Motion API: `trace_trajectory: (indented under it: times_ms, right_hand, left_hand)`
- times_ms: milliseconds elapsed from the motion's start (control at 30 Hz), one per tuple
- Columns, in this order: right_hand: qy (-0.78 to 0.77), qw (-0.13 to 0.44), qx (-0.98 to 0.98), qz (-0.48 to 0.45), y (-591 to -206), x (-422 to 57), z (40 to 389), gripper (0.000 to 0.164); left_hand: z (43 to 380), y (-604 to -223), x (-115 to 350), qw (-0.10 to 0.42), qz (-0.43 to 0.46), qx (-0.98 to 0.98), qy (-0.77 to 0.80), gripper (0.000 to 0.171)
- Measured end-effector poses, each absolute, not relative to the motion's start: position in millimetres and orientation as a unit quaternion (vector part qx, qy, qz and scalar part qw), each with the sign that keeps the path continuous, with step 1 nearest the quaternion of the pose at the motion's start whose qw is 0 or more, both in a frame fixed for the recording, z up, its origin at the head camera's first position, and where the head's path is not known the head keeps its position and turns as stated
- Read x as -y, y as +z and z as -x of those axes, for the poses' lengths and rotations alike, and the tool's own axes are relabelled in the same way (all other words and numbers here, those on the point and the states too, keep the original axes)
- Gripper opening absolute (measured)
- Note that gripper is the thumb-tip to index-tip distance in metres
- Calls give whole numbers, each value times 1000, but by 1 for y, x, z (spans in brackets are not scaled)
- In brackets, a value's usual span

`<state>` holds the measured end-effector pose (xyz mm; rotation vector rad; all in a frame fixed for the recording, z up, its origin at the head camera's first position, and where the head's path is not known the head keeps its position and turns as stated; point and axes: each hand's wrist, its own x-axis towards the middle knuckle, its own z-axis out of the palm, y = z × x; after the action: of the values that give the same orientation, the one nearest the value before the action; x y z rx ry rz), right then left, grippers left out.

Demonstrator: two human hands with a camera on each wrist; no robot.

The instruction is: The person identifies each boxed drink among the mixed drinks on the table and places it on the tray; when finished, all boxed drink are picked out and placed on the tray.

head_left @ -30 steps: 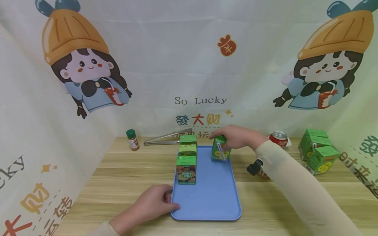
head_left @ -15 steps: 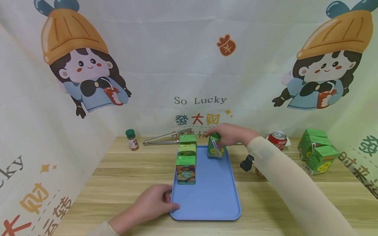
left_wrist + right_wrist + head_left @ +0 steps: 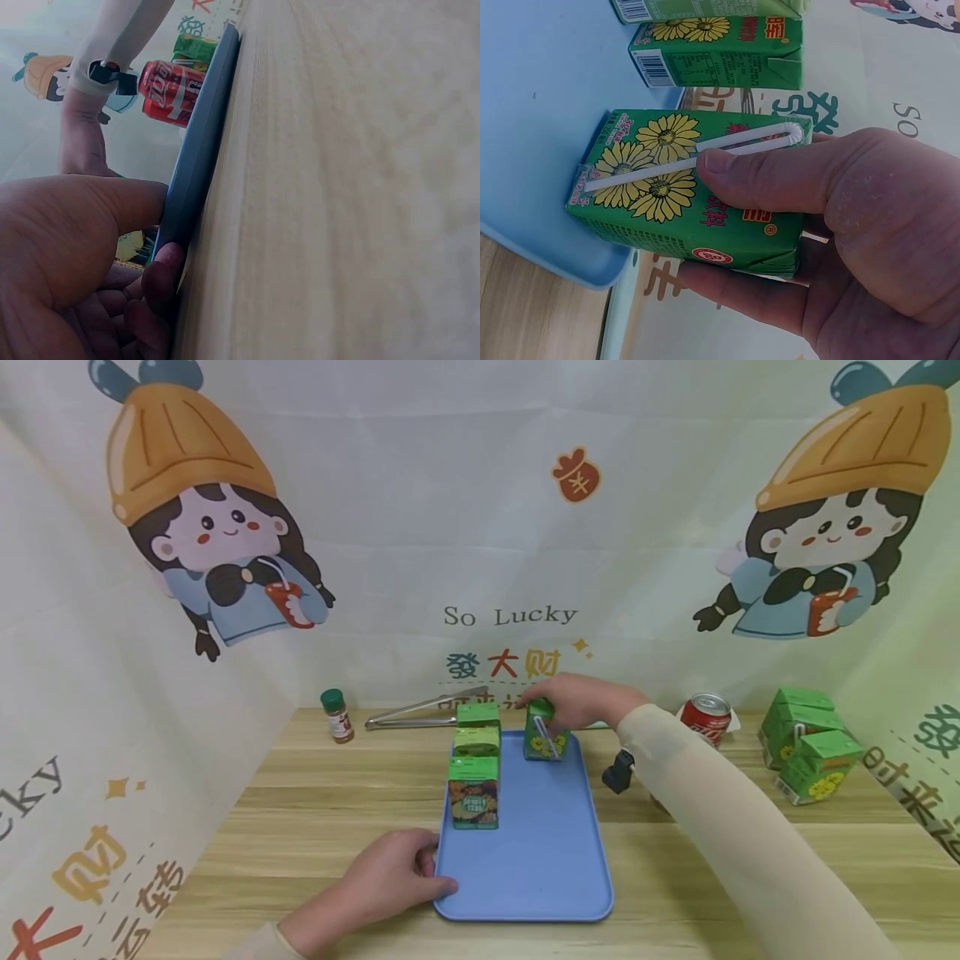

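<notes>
A green drink carton [image 3: 652, 161] with yellow flowers and a white straw on its side is gripped by my right hand [image 3: 581, 700], thumb on the straw side. It stands at the far right corner of the blue tray [image 3: 540, 843]. Along the tray's left side runs a row of green cartons [image 3: 475, 793]. My left hand [image 3: 393, 872] pinches the tray's near left edge, its thumb over the rim and a fingertip below, as the left wrist view shows.
Metal tongs [image 3: 412, 722] and a green-capped spice jar [image 3: 337, 718] lie behind and left of the tray. To the right stand a red soda can [image 3: 707, 717] and several green cartons [image 3: 821, 768]. A patterned cloth [image 3: 450, 527] hangs behind the table.
My right hand has shifted slightly left and back with the carton, into the tray's far right corner. The left hand has stayed on the tray edge.
</notes>
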<state>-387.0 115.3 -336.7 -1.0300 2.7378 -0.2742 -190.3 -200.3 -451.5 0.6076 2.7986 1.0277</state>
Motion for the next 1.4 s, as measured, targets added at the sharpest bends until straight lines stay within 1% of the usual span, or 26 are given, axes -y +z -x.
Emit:
trace_trajectory:
  times_ms: [367,900,1400]
  right_hand:
    - [-87,109,-932,334,-338,-111,392,69]
    - [-80,119,-928,345,-334,-107,393,69]
    - [-81,110,-929,345,-336,-106,392,70]
  left_hand:
    - [190,-451,200,47,-200,-920,334,32]
    - [189,-451,200,45,-199,-921,331,33]
    - [189,-450,200,49,-197,-920,336,33]
